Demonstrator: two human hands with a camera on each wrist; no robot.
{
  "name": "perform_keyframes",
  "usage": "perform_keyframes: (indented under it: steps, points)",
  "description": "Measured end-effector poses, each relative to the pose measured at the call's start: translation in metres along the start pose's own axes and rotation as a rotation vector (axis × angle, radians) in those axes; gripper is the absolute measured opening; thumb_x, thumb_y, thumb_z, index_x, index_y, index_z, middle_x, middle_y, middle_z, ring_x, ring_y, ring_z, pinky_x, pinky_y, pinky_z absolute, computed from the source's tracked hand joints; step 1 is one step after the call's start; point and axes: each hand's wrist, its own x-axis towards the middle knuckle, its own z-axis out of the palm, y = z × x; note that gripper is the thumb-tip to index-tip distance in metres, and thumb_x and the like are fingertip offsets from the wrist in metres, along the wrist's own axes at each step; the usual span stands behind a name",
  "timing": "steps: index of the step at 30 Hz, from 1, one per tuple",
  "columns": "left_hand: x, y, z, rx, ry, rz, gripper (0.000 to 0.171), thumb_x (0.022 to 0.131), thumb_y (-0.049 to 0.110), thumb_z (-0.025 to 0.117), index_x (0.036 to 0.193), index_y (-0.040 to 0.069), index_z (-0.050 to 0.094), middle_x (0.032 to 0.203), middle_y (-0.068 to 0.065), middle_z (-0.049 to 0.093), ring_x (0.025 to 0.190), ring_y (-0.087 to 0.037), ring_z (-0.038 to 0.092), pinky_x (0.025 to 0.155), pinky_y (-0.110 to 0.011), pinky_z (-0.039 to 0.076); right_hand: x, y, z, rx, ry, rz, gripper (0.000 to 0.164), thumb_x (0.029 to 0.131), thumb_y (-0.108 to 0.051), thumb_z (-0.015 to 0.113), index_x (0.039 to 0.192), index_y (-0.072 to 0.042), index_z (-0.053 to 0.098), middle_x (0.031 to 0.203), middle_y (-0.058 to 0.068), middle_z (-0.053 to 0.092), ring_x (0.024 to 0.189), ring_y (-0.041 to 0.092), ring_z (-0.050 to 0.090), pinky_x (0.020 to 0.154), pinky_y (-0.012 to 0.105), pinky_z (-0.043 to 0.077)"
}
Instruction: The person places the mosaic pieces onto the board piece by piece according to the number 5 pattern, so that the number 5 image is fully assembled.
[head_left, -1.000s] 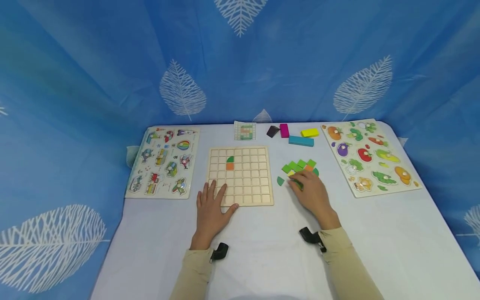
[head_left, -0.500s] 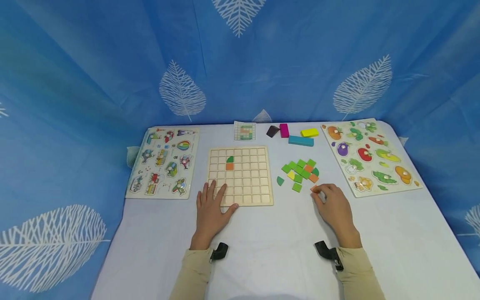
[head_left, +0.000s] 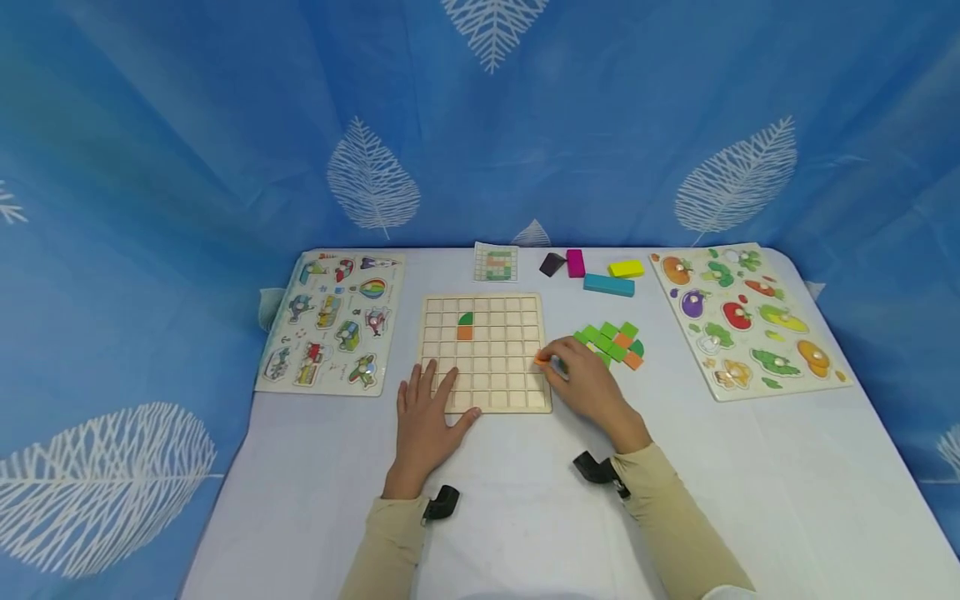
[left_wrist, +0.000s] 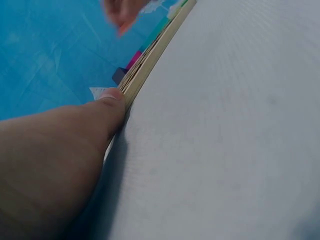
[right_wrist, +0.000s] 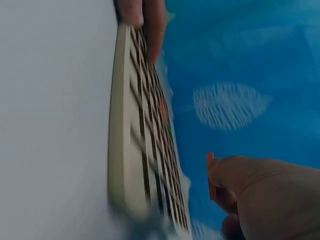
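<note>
My right hand (head_left: 585, 383) pinches an orange tile (right_wrist: 211, 176) between thumb and fingers at the right edge of a wooden grid board (head_left: 498, 400). In the right wrist view the tile stands on edge, raised off the board. My left hand (head_left: 429, 425) rests with fingers spread on the board's lower left corner, its thumb along the front edge. Two tiles lie in the grid: a green quarter-round tile (head_left: 466, 318) and, right below it, an orange square tile (head_left: 465, 333). Loose green tiles (head_left: 607, 329) and a few orange ones lie beyond the right hand, partly hidden by it.
A small pattern card (head_left: 496, 262) lies behind the board. Black, magenta (head_left: 575, 263), yellow (head_left: 626, 268) and blue blocks (head_left: 608, 285) stand at the back. A vehicle puzzle (head_left: 330, 325) lies on the left, a vegetable puzzle (head_left: 750, 321) on the right. A blue curtain hangs behind.
My right hand went from the tile pile to its near right side, picked up an orange tile, and has carried it left to the board's edge. My left hand has stayed on the board.
</note>
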Motion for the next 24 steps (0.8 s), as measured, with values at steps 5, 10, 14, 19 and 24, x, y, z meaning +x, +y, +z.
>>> perform_keyframes:
  steps: [5, 10, 14, 19, 24]
  points:
    - [0.002, -0.002, -0.001, 0.021, 0.002, 0.017, 0.077, 0.091, 0.061, 0.065, 0.154, 0.020, 0.047, 0.168, -0.016, 0.027, 0.158, -0.040, 0.014, 0.124, -0.065, 0.015, 0.047, -0.028, 0.037, 0.030, -0.134, -0.101, 0.013, 0.099, -0.023, 0.069, 0.109, -0.015, 0.073, 0.115, 0.003, 0.069, 0.108, 0.021, 0.068, 0.094, 0.041, 0.057]
    - [-0.002, -0.001, -0.001, 0.030, 0.008, 0.017, 0.077, 0.090, 0.061, 0.066, 0.153, 0.020, 0.048, 0.166, -0.017, 0.029, 0.157, -0.041, 0.016, 0.123, -0.066, 0.017, 0.074, -0.045, 0.062, -0.039, -0.201, -0.147, 0.017, 0.101, -0.029, 0.066, 0.110, -0.017, 0.073, 0.120, 0.001, 0.068, 0.112, 0.019, 0.067, 0.096, 0.039, 0.057]
    - [-0.004, 0.000, -0.001, 0.031, -0.005, 0.012, 0.077, 0.091, 0.061, 0.065, 0.154, 0.021, 0.047, 0.167, -0.016, 0.028, 0.158, -0.040, 0.014, 0.123, -0.065, 0.015, 0.081, -0.050, 0.072, -0.081, -0.208, -0.173, 0.018, 0.101, -0.029, 0.065, 0.112, -0.017, 0.074, 0.120, 0.000, 0.068, 0.111, 0.018, 0.067, 0.094, 0.037, 0.057]
    - [-0.002, 0.001, -0.002, 0.022, -0.012, 0.017, 0.077, 0.092, 0.062, 0.064, 0.155, 0.021, 0.045, 0.168, -0.015, 0.026, 0.159, -0.039, 0.013, 0.124, -0.064, 0.013, 0.081, -0.049, 0.074, -0.121, -0.210, -0.188, 0.019, 0.101, -0.028, 0.066, 0.114, -0.020, 0.077, 0.121, -0.003, 0.071, 0.113, 0.018, 0.067, 0.098, 0.036, 0.056]
    - [-0.001, 0.001, -0.001, 0.021, -0.007, 0.014, 0.077, 0.091, 0.061, 0.065, 0.155, 0.021, 0.046, 0.168, -0.015, 0.026, 0.159, -0.038, 0.013, 0.124, -0.063, 0.013, 0.078, -0.048, 0.071, -0.153, -0.205, -0.227, 0.021, 0.100, -0.028, 0.066, 0.115, -0.020, 0.079, 0.122, -0.004, 0.073, 0.111, 0.019, 0.066, 0.102, 0.035, 0.053]
